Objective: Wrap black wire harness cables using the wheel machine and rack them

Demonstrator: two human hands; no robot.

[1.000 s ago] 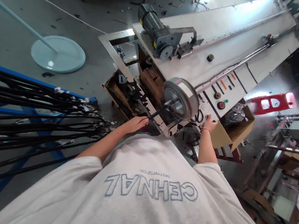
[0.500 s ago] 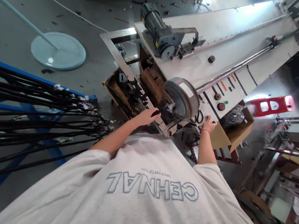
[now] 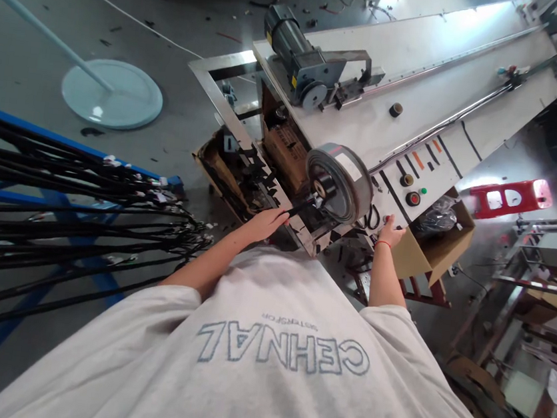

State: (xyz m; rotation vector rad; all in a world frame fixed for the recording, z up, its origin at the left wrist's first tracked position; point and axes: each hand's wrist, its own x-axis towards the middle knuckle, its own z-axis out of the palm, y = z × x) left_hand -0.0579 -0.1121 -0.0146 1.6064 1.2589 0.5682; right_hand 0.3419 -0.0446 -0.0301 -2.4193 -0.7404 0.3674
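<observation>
My left hand (image 3: pixel 269 223) is closed on the end of a black cable (image 3: pixel 301 207). The cable runs from my fingers to the white hub of a large round grey taping head (image 3: pixel 342 183) at the near end of the long bench. My right hand (image 3: pixel 390 234) is at the bench's near right edge, holding nothing I can see. Its fingers are partly stretched out, the tips by a small red button (image 3: pixel 386 219). A pair of black-handled scissors (image 3: pixel 372 217) lies just left of that hand.
A motor (image 3: pixel 290 39) stands on the white bench (image 3: pixel 455 75). Tape rolls (image 3: pixel 396 110) and short strips lie on it. An open cardboard box (image 3: pixel 447 248) stands at right. Black cables (image 3: pixel 57 210) hang over a blue rack at left. A round pale stand base (image 3: pixel 113 93) is on the floor.
My left hand has drawn slightly back to the left, and the black cable between it and the taping head now shows straight. The right hand stays at the button.
</observation>
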